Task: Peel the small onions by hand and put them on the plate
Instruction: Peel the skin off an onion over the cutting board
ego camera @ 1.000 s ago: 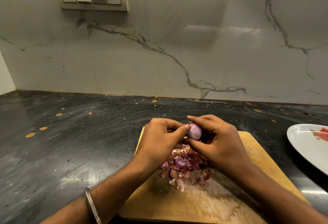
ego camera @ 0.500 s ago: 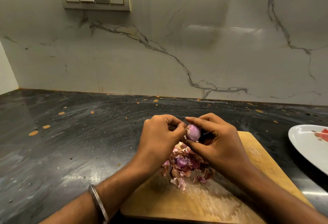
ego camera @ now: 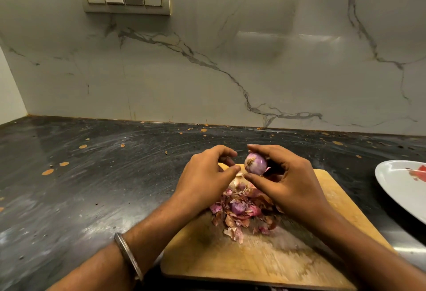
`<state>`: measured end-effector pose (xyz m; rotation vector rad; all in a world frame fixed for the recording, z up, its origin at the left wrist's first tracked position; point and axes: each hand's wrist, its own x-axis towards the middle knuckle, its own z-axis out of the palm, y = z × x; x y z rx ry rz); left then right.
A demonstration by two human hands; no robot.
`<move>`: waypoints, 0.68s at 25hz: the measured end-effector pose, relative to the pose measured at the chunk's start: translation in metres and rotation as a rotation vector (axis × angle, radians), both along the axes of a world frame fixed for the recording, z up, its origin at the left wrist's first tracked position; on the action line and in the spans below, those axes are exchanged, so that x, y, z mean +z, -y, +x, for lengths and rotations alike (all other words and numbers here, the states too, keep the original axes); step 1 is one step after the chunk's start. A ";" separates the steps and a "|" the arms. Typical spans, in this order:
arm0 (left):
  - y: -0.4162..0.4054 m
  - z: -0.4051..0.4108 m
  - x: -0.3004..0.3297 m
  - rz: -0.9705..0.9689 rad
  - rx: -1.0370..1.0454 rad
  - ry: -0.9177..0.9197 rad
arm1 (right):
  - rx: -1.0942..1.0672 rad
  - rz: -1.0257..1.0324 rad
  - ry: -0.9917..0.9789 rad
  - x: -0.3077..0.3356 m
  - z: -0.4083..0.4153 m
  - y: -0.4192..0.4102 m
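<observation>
- Onion (ego camera: 255, 163) sits pinched between thumb and fingers of the right hand (ego camera: 291, 182), raised above the far edge of the cutting board (ego camera: 230, 265), root end facing left.
- Left hand (ego camera: 205, 175), fingers curled with thumb and fingertip together, is just left of it; whether it holds a skin scrap I cannot tell.
- Plate (ego camera: 391, 180) lies right of the board, on the holding hand's side.
- Peel pile (ego camera: 242, 212) lies on the board below, with another small onion (ego camera: 238, 207) in it.

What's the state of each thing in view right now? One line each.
right hand: grip pinches the onion, raised over the board
left hand: fingers curled, just off the onion; whether it pinches a scrap of peel is unclear
onion: mostly peeled, root end facing the camera
peel pile: loose on the cutting board
plate: at the right edge, partly out of frame, no onion visible on it
</observation>
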<state>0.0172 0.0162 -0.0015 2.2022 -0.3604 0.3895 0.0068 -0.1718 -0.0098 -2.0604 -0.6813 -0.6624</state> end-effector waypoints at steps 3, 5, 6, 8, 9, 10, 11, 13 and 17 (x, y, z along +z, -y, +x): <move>0.000 0.001 0.002 -0.080 0.019 -0.003 | -0.002 0.019 -0.037 -0.001 0.001 0.001; 0.000 0.001 0.004 -0.111 0.040 -0.016 | -0.004 0.008 -0.046 -0.002 0.000 0.000; 0.000 0.000 0.005 -0.109 0.040 -0.012 | -0.002 0.003 -0.047 -0.001 -0.001 0.000; 0.001 -0.002 0.005 -0.102 0.001 0.004 | 0.007 -0.001 -0.035 0.000 -0.001 0.000; 0.001 -0.002 0.005 -0.125 -0.037 0.003 | 0.013 0.000 -0.025 0.000 0.000 0.001; 0.001 -0.002 0.006 -0.165 -0.078 -0.013 | 0.016 0.002 -0.020 0.000 0.000 0.001; 0.002 -0.002 0.007 -0.207 -0.113 -0.049 | 0.017 0.003 -0.017 0.000 0.000 0.001; 0.001 -0.001 0.007 -0.267 -0.192 -0.156 | 0.010 -0.004 -0.016 -0.001 0.001 0.001; 0.001 -0.001 0.005 -0.389 -0.293 -0.272 | 0.011 0.008 -0.033 -0.001 0.003 0.003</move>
